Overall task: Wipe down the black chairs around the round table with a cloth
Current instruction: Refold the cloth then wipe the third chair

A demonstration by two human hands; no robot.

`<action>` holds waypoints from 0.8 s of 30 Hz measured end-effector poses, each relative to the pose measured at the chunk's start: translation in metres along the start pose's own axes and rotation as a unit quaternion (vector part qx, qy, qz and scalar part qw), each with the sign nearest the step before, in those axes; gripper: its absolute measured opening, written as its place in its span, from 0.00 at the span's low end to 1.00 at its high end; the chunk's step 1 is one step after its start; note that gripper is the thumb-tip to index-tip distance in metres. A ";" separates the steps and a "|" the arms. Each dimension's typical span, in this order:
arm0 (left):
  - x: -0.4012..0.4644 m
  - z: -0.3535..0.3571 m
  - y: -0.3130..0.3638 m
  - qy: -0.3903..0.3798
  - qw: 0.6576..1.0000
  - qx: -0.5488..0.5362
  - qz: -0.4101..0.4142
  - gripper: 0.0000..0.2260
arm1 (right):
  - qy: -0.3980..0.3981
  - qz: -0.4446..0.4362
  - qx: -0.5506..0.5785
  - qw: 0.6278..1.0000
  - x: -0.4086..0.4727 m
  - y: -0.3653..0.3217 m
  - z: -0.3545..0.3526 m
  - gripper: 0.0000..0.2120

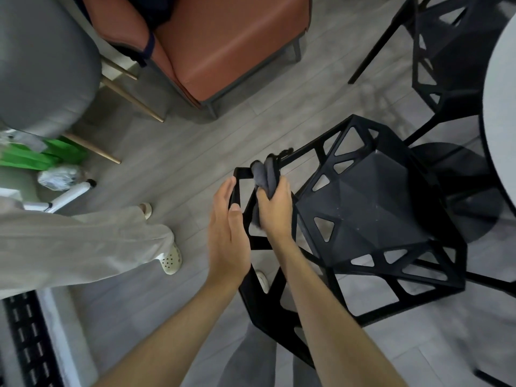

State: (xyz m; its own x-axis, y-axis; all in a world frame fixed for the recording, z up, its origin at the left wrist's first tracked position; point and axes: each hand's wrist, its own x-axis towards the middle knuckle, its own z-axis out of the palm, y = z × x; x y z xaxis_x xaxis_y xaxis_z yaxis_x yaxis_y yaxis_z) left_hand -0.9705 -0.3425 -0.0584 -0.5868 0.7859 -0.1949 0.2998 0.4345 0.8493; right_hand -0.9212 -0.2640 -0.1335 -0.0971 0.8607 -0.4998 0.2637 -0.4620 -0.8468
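A black chair [371,208] with a faceted seat and cut-out frame stands just in front of me, beside the round table [499,113] at the right edge. My right hand [275,208] grips a grey cloth [265,174] and holds it against the chair's backrest frame. My left hand [227,227] lies flat with straight fingers against the outer side of that backrest frame. A second black chair [446,51] stands farther off at the upper right, partly under the table.
An orange-brown armchair [223,43] sits at the top centre and a grey upholstered chair [44,65] at the upper left. Another person's legs in pale trousers and white clogs [170,258] stand at the left. A green bag [33,157] lies on the grey floor.
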 end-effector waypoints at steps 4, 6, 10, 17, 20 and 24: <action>0.003 -0.001 -0.002 0.001 1.000 0.010 -0.015 0.26 | -0.077 -0.037 0.050 0.995 -0.049 0.003 -0.014 0.08; 0.004 0.000 -0.001 0.005 1.000 0.019 -0.014 0.26 | -0.073 -0.053 0.051 0.995 -0.035 -0.002 -0.011 0.08; 0.002 0.000 0.001 -0.003 1.000 0.026 -0.010 0.26 | -0.032 0.008 0.088 0.996 0.016 0.002 0.002 0.10; 0.003 0.001 0.000 0.000 1.000 0.019 -0.012 0.27 | -0.002 0.011 0.034 0.999 0.025 -0.010 0.006 0.12; 0.003 0.001 0.000 0.000 1.000 0.015 -0.016 0.26 | -0.050 -0.110 0.016 0.993 -0.004 -0.028 0.000 0.09; 0.003 0.001 0.001 0.007 1.000 0.021 -0.010 0.25 | -0.074 -0.179 0.026 0.981 -0.006 -0.025 0.000 0.10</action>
State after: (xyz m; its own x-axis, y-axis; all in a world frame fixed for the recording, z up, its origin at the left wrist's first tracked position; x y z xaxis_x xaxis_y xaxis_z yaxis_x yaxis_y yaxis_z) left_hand -0.9713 -0.3397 -0.0588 -0.6028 0.7712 -0.2044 0.3188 0.4677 0.8244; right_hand -0.9272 -0.2581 -0.1096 -0.3134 0.9310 -0.1872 0.1388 -0.1501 -0.9789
